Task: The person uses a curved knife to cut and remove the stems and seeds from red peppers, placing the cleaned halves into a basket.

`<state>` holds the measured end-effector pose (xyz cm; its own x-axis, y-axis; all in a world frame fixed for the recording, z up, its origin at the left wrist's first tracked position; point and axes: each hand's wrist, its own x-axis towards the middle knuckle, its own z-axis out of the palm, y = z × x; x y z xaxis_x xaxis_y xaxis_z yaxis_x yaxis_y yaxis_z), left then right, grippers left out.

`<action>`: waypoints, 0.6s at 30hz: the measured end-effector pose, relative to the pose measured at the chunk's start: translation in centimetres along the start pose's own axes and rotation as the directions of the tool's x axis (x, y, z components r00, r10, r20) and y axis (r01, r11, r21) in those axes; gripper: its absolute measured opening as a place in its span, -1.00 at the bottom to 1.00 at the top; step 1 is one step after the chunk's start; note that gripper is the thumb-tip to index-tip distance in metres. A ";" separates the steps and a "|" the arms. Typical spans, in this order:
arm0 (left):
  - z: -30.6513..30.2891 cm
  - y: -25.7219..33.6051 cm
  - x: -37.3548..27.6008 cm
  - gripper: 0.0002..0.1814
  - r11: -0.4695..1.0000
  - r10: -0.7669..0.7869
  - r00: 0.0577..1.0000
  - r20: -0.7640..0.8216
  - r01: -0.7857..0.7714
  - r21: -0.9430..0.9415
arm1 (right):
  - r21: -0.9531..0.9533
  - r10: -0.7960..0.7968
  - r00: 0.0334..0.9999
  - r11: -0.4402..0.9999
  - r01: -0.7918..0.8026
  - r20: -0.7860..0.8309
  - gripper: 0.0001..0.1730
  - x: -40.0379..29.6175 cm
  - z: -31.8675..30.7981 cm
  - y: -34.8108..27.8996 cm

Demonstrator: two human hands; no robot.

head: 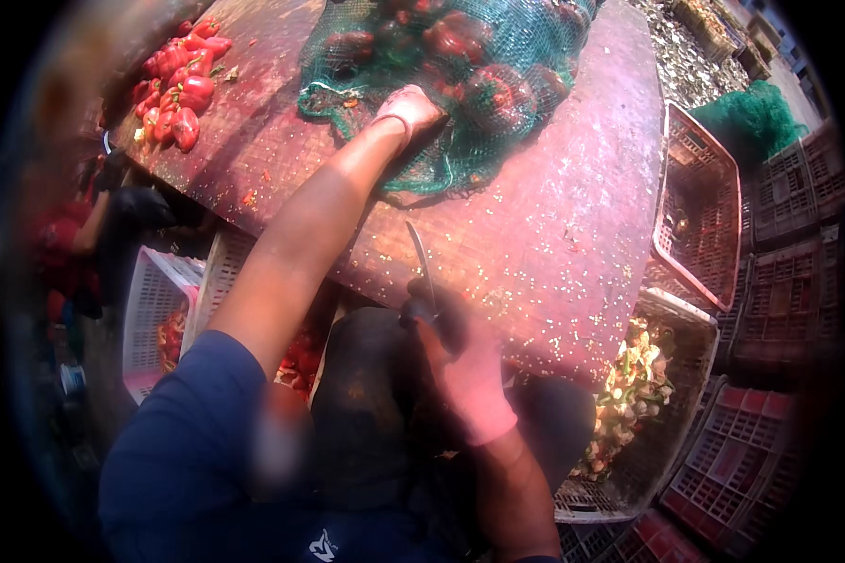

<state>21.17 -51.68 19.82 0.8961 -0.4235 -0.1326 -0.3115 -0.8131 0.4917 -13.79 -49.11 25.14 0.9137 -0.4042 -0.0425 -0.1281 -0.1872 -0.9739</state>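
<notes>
A green mesh sack (535,119) full of red peppers (496,98) lies at the far side of the seed-strewn table (570,232). My left hand (412,112), in a glove, reaches into the sack's near opening; its fingers are hidden, so whether it holds a pepper cannot be told. My right hand (454,345), in a pink glove with dark fingers, is near the table's front edge. It grips a small knife with a curved blade (420,250), pointing up and away from me. A pile of whole red peppers (183,84) sits at the table's far left.
A crate of pepper cores and stems (708,352) stands at the right, beside an upright plastic crate (734,211). Stacked crates (732,450) line the right side. At the left are a white crate (137,317) holding red pieces and a co-worker in red (63,239). Green netting (753,123) lies beyond.
</notes>
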 end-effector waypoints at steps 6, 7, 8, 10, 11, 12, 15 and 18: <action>0.6 0.4 -1.9 -0.43 1.000 0.023 0.994 -0.103 -0.024 -0.007 | 0.074 0.038 0.999 0.997 -0.037 -0.021 -0.64 -0.1 0.1 0.2; 0.7 0.5 -2.3 -0.43 0.998 0.036 0.988 -0.152 -0.044 -0.049 | 0.072 0.037 0.999 0.997 -0.035 -0.026 -0.64 -0.1 0.1 0.3; 1.3 -0.2 -1.9 -0.46 0.990 0.078 0.975 -0.208 -0.101 -0.102 | 0.069 0.035 0.999 0.997 -0.033 -0.031 -0.64 -0.2 0.0 0.4; 2.0 -5.4 1.2 -0.73 0.897 0.081 0.973 -0.214 -0.165 -0.410 | 0.048 0.007 1.000 0.999 -0.008 0.014 -0.65 -0.1 0.4 -0.1; 2.5 -4.9 0.9 -0.85 0.760 0.068 0.990 -0.126 -0.133 -0.636 | 0.026 0.012 1.000 1.000 -0.012 0.008 -0.65 -0.1 0.2 0.0; 2.5 -4.3 0.3 -0.89 0.576 0.054 0.998 -0.043 -0.066 -0.815 | 0.026 0.010 1.000 1.000 -0.009 -0.003 -0.65 -0.1 0.1 0.0; 2.0 -2.9 -1.4 -0.87 0.358 -0.050 0.995 0.083 0.096 -0.929 | 0.068 0.016 1.000 0.998 -0.015 -0.019 -0.65 -0.3 0.0 0.2; 0.8 -2.9 -2.5 -0.85 0.804 0.041 0.972 -0.231 -0.169 -0.570 | 0.137 0.058 0.998 0.989 -0.055 -0.013 -0.66 -0.4 0.2 0.7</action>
<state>19.54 -48.58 18.07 0.9316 -0.3522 0.0902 -0.2222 -0.3550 0.9081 -14.18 -48.89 24.43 0.8996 -0.4260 -0.0958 -0.1248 -0.0404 -0.9914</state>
